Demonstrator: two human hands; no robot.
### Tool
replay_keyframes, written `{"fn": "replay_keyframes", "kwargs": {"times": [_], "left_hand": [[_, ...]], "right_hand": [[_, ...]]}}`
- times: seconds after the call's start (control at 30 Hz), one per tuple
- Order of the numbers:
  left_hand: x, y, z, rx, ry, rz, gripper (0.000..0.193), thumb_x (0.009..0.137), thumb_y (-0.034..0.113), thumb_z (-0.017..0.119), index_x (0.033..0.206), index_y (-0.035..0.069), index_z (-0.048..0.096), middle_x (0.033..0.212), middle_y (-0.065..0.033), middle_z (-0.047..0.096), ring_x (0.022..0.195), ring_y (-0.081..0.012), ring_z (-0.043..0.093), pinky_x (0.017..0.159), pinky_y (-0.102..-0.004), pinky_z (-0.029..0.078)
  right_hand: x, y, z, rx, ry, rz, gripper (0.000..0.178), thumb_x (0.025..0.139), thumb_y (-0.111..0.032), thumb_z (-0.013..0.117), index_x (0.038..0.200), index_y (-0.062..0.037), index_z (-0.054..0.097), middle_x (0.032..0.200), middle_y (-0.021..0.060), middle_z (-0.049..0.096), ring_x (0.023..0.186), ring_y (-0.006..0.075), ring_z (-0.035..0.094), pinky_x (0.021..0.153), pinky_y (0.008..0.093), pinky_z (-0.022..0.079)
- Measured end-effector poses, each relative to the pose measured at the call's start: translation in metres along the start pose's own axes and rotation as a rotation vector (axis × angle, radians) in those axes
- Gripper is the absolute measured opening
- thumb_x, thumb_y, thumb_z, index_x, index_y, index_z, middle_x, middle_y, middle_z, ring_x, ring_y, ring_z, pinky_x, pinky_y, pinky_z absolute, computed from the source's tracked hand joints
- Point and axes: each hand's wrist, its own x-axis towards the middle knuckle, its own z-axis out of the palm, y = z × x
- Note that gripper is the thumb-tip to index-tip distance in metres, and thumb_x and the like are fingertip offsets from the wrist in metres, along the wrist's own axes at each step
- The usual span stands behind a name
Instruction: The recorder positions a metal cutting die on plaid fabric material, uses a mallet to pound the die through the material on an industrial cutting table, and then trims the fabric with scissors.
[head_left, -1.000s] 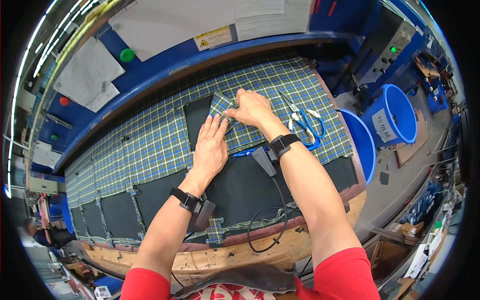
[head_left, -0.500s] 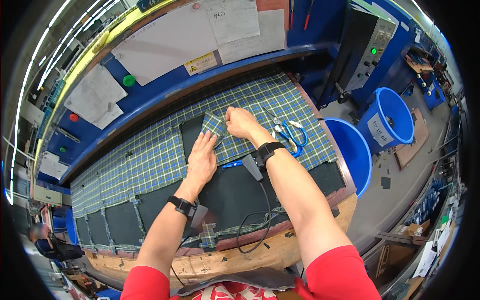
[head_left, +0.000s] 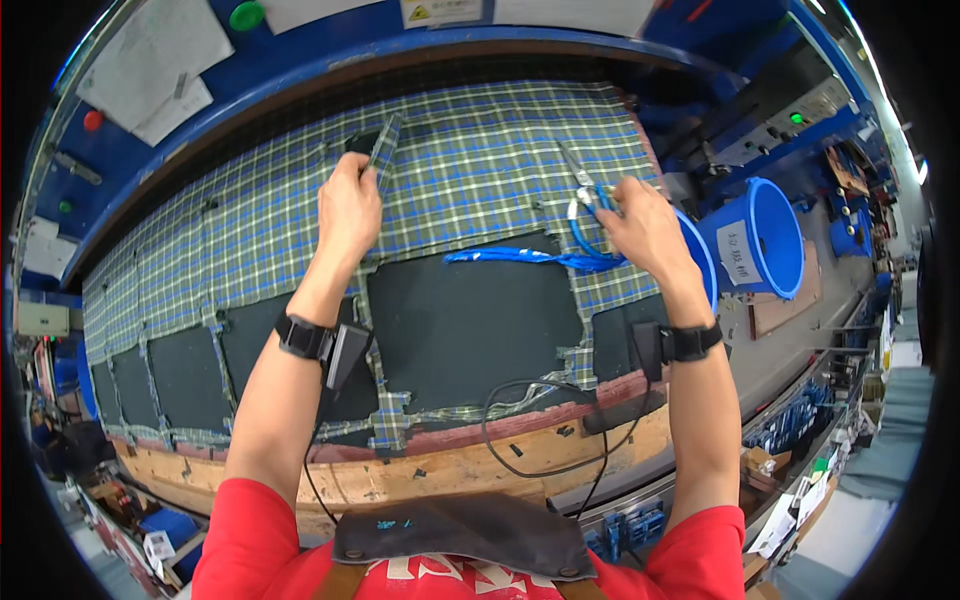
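Observation:
A blue, green and white plaid cloth (head_left: 480, 170) with large cut-outs along its near side lies over a dark surface (head_left: 470, 330). My left hand (head_left: 348, 208) pinches a small folded plaid fabric piece (head_left: 386, 143), lifted at the far left of centre, with a dark opening beside it. At the right, my right hand (head_left: 648, 228) has its fingers closed at the blue handle loops of the scissors (head_left: 582, 178). Their blades point away from me, over the cloth. A crumpled blue strip (head_left: 510, 256) runs leftward from the handles.
Two blue bins (head_left: 768, 240) stand beyond the table's right end. A black cable (head_left: 490, 440) loops over the wooden front edge (head_left: 480, 455). Behind the cloth rises a blue panel (head_left: 330, 55) with papers; a control box (head_left: 800, 120) with a green light is at the far right.
My hands were together over the small plaid piece. Now my left hand has lifted it up and away, and my right hand has moved right to the scissors. The view has shifted too.

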Motion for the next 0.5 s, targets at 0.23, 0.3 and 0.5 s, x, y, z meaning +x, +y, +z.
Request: {"fn": "replay_keyframes", "kwargs": {"times": [0.23, 0.3, 0.5], "left_hand": [[0.019, -0.025, -0.002, -0.363, -0.145, -0.352, 0.047, 0.097, 0.02, 0.068, 0.132, -0.009, 0.056, 0.131, -0.0263, 0.064, 0.12, -0.0342, 0.063, 0.096, -0.046, 0.052], [0.013, -0.017, 0.001, -0.341, -0.143, -0.342, 0.056, 0.096, 0.019, 0.07, 0.139, -0.012, 0.049, 0.138, -0.0299, 0.058, 0.127, -0.0364, 0.059, 0.102, -0.0454, 0.049], [0.01, -0.011, -0.007, -0.72, -0.228, -0.527, 0.095, 0.092, 0.013, 0.074, 0.159, -0.011, 0.012, 0.163, -0.0363, 0.022, 0.156, -0.0406, 0.019, 0.125, -0.059, 0.008]], "right_hand": [[-0.024, -0.003, 0.003, -0.024, -0.03, 0.042, 0.028, 0.084, -0.013, 0.073, 0.102, 0.0051, 0.062, 0.104, 0.0267, 0.068, 0.1, 0.0453, 0.066, 0.087, 0.0507, 0.052], [-0.019, -0.002, 0.0, -0.048, -0.069, 0.061, 0.028, 0.082, -0.013, 0.072, 0.1, 0.0057, 0.062, 0.101, 0.0281, 0.069, 0.097, 0.0463, 0.067, 0.086, 0.0508, 0.053], [-0.012, -0.025, -0.036, -0.092, -0.259, 0.214, 0.03, 0.073, -0.015, 0.069, 0.09, 0.0099, 0.066, 0.09, 0.0296, 0.071, 0.09, 0.046, 0.07, 0.081, 0.0502, 0.056]]}}
